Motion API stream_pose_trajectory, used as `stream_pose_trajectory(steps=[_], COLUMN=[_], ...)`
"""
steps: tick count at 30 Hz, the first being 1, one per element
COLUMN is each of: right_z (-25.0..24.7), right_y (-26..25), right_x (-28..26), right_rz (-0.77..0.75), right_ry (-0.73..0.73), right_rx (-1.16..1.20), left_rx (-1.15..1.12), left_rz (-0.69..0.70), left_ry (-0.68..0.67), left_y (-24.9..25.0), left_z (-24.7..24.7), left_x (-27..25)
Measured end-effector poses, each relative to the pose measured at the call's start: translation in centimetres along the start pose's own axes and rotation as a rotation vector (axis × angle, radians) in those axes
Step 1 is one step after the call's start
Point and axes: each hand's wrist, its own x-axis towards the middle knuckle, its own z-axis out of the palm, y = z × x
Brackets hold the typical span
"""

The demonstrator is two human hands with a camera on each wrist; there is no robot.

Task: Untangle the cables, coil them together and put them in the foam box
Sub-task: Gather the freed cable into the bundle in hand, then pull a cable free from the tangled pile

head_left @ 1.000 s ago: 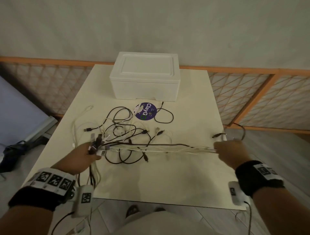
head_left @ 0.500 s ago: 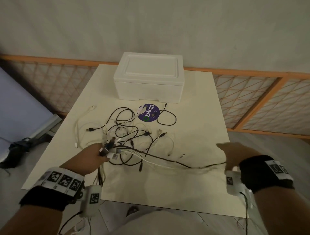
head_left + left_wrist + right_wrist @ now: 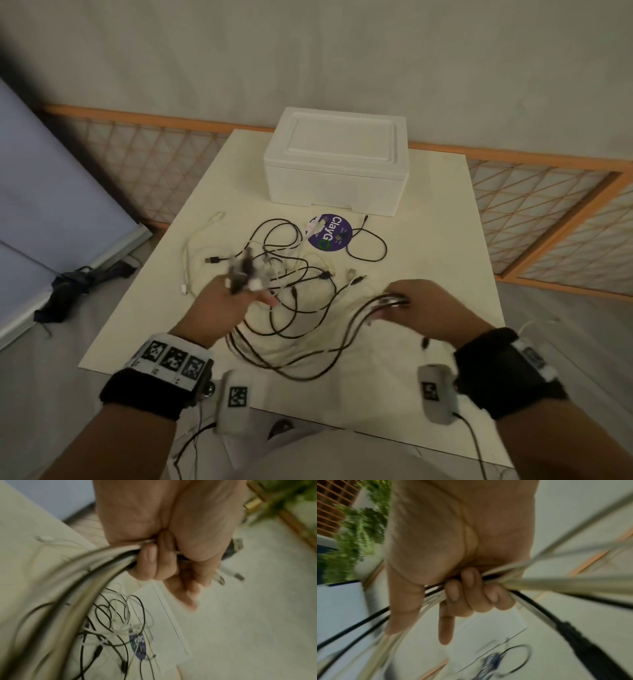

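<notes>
Several black and white cables (image 3: 294, 284) lie tangled on the cream table (image 3: 428, 246). My left hand (image 3: 236, 298) grips a bunch of their plug ends (image 3: 245, 270), which stick up out of the fist; in the left wrist view the fingers (image 3: 154, 563) curl round the cable bundle (image 3: 96, 566). My right hand (image 3: 407, 305) grips the same bundle further along, with its fingers (image 3: 471, 596) wrapped round the strands (image 3: 547, 584) and the index finger straight. A slack loop (image 3: 301, 370) sags between the hands. The white foam box (image 3: 335, 161) stands with its lid on at the table's far side.
A round purple sticker (image 3: 329, 233) lies on the table in front of the box. A black cable loop (image 3: 370, 246) lies beside it. An orange lattice fence (image 3: 531, 192) runs behind and to the right. A blue panel (image 3: 51, 192) leans at left.
My right hand has moved left toward the left hand, so the stretched cable bundle has gone slack into a loop. The left hand has risen slightly with the plug ends.
</notes>
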Motion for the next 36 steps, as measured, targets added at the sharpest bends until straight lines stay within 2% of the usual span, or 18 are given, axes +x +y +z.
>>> stream_pose_trajectory(steps=[1,3,5,6,7,10,11,13,16,19,21,25,27,31,33,36], right_z=[-0.8,-1.9,-3.0,-3.4,-3.8,-2.7,-1.5,1.9,6.0,7.4,7.8,8.0,7.4,5.4,5.0,6.4], right_y=[1.6,3.8,3.4,2.4,0.7,-7.2,-9.8,-13.1,-12.5,-7.4,-4.0,-0.9,-1.5,-5.8,-9.6,-15.6], right_x=[-0.5,-1.0,-1.2,-0.9,-0.5,1.8,2.9,4.9,6.7,5.9,4.5,2.6,2.5,5.4,8.1,12.7], right_rz=[0.094,0.316,0.478,0.453,0.357,0.019,-0.062,-0.157,-0.111,-0.047,0.017,0.072,0.073,-0.065,-0.175,-0.370], right_ry=[-0.028,-0.263,-0.456,-0.428,-0.348,-0.116,-0.125,-0.245,-0.374,-0.428,-0.430,-0.464,-0.470,-0.203,-0.148,-0.150], right_rx=[-0.015,-0.168,-0.403,-0.428,-0.356,0.178,0.247,0.266,0.145,-0.181,-0.174,-0.101,-0.020,0.050,0.014,-0.093], left_rx=[-0.234,-0.651,-0.785,-0.803,-0.820,-0.861,-0.886,-0.933,-1.017,-1.143,-1.173,-1.225,-1.264,-1.255,-1.261,-1.266], left_rz=[-0.046,-0.074,-0.084,-0.088,-0.080,-0.049,-0.039,-0.022,-0.048,-0.112,-0.214,-0.422,-0.501,-0.535,-0.534,-0.547], left_ry=[0.111,0.220,0.216,0.198,0.175,0.109,0.082,0.045,0.085,0.245,0.334,0.431,0.499,0.569,0.574,0.556], left_y=[-0.8,-1.4,-1.2,-0.8,-0.5,0.6,0.9,1.3,0.7,-2.0,-4.4,-8.3,-9.8,-11.6,-11.9,-12.2], left_z=[-0.9,-2.0,-2.1,-1.8,-1.1,1.6,2.5,3.8,2.8,-0.4,-1.1,1.7,2.4,0.9,-0.1,-1.6], left_x=[0.4,0.8,1.0,1.1,1.1,0.8,0.8,0.9,1.4,1.9,1.5,-0.2,-0.3,0.4,0.7,1.0])
